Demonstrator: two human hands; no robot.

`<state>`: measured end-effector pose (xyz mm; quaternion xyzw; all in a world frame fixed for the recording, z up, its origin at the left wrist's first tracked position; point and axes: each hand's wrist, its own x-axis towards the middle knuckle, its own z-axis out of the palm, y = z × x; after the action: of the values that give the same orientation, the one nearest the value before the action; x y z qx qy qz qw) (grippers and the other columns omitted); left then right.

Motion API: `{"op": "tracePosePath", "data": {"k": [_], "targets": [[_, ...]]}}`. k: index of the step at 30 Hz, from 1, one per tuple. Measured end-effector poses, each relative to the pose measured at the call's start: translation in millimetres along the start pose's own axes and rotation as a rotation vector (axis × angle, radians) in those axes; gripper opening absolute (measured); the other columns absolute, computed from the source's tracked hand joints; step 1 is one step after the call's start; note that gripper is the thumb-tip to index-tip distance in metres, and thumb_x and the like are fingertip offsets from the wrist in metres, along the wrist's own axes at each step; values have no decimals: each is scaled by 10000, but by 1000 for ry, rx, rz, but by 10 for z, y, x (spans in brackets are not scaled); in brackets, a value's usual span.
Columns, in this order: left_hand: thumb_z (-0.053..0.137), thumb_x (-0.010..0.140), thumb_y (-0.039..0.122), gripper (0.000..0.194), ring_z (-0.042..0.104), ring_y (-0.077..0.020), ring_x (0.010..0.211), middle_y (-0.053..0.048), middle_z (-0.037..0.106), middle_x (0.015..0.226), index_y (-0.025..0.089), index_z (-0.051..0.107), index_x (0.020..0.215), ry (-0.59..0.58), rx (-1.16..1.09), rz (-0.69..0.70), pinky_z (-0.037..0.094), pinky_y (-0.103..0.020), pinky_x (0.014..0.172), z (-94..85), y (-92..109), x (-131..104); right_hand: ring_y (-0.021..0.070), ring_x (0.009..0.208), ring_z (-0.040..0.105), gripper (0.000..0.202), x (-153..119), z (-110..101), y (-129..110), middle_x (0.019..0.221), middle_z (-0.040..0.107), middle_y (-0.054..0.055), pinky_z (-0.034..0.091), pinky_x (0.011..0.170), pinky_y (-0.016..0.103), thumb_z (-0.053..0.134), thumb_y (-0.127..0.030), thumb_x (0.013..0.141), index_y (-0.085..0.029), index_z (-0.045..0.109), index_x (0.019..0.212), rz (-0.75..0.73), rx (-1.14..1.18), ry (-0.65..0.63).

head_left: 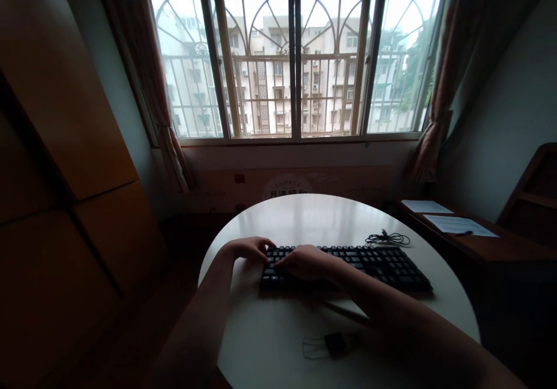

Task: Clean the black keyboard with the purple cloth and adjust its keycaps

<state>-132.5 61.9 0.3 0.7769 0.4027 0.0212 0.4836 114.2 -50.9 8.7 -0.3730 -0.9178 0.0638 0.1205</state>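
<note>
Keyboard (pixel 378 267): long and black, with rows of dark keys, it lay crosswise on the table (pixel 261 331).
Left hand (pixel 252 248): bent at the keyboard's left end; whether it gripped could not be told.
Right hand (pixel 307 261): curled over left-side keys; any grasp was unclear.
Room: white surface ran leftward to a curved rim; cable (pixel 387 238) coiled just behind, dark clip (pixel 335 345) in front.

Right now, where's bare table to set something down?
Two patches of the white table: behind the keyboard, left of the coiled cable; and in front of the keyboard's left end, between left forearm and black wire-looped object. Crowded: the keyboard's left end, where left hand and right hand sit close together, and near right, under the right forearm.
</note>
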Motion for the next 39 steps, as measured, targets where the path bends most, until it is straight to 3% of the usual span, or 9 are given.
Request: {"op": "tracePosePath", "data": {"k": [8, 15, 24, 39], "targets": [[867, 556, 350, 746, 577, -161, 755, 2, 602, 844, 191, 586, 1228, -22, -41, 12, 420, -259, 672, -17, -39, 18, 179, 816, 673, 348, 11, 6, 147, 1034, 747, -18, 446, 709, 258, 521, -356, 902, -402, 650, 1222, -32, 147, -21], [862, 561, 364, 754, 583, -169, 761, -4, 614, 842, 181, 581, 1235, -36, -46, 14, 419, -256, 661, -11, -12, 6, 217, 890, 675, 410, 2, 12, 50, 1119, 722, -7, 448, 735, 281, 500, -364, 904, -408, 577, 1304, -15, 51, -15], [854, 562, 348, 726, 562, -167, 767, 15, 581, 805, 185, 588, 1218, -6, -10, 5, 405, -248, 671, 8, 40, -29, 204, 716, 634, 379, -13, -11, 13, 979, 724, 1, 392, 639, 268, 429, -408, 942, -390, 591, 1285, -49, -43, -42], [850, 566, 350, 725, 575, -182, 797, 1, 602, 826, 183, 591, 1222, -11, -10, 16, 411, -259, 688, 6, 23, -16, 206, 723, 647, 432, 47, 41, 9, 939, 732, 16, 424, 648, 276, 470, -380, 923, -401, 528, 1351, 35, -33, -40]]}}
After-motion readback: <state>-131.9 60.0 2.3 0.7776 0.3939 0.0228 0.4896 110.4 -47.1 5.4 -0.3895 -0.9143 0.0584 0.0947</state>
